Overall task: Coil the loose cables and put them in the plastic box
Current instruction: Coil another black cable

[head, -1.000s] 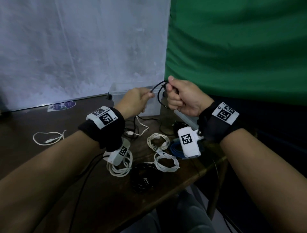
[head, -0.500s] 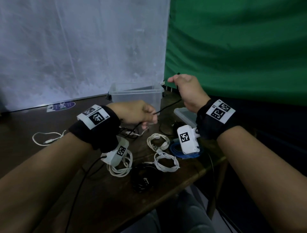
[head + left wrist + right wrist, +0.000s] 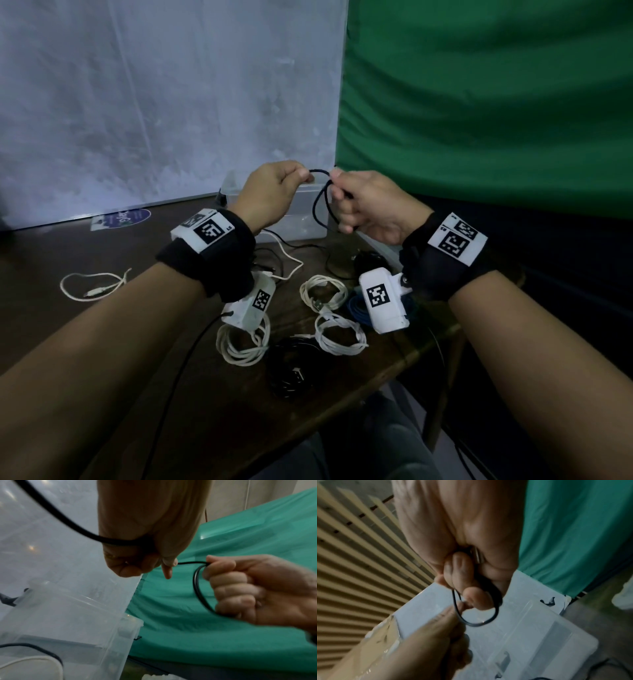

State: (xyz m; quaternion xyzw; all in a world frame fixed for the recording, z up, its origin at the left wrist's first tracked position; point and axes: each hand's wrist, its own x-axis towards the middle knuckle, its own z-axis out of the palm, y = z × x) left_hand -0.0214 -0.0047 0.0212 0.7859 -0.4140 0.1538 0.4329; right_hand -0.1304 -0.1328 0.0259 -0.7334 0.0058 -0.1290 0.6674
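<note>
Both hands are raised above the table in front of the clear plastic box (image 3: 301,219). My right hand (image 3: 356,202) grips a small coil of thin black cable (image 3: 322,205), its loops hanging past the curled fingers (image 3: 229,588). My left hand (image 3: 274,192) pinches the same black cable (image 3: 190,562) between thumb and forefinger, close to the right hand. The cable's free length (image 3: 56,515) trails back under my left hand. In the right wrist view the black loop (image 3: 476,620) hangs over the plastic box (image 3: 539,628).
On the dark wooden table (image 3: 113,342) lie several coiled white cables (image 3: 239,346), a black coil (image 3: 291,373), a blue coil (image 3: 356,308) and a loose white cable (image 3: 92,284) at the left. A box lid (image 3: 383,250) lies right of the box. The table's edge runs near the right.
My left hand has risen from near the table back up to the right hand, bringing more cable. The right hand now holds a loop again.
</note>
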